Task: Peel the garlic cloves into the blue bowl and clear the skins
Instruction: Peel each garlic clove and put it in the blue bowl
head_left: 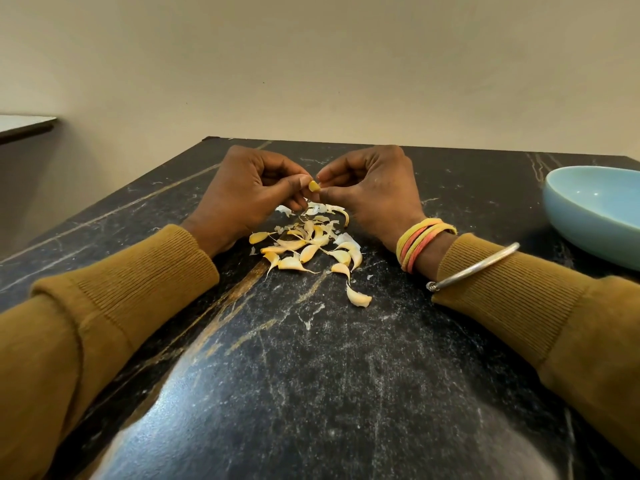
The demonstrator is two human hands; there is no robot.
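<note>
A black marble table (311, 358) carries everything. At its right edge sits the blue bowl (595, 209), well apart from the pile of unpeeled garlic cloves (308, 249) and loose skins (320, 209) lying between the person's wrists. Above the pile, the left hand (249, 192) and right hand (374, 188) meet, the fingertips of both pinching 1 garlic clove (314, 186).

Looks like a home kitchen to us: we've got a black stone counter with pale veins (311, 375), a cream wall (311, 64) behind, plus garlic cloves (308, 249) and a pale-blue ceramic bowl (575, 220) on it
</note>
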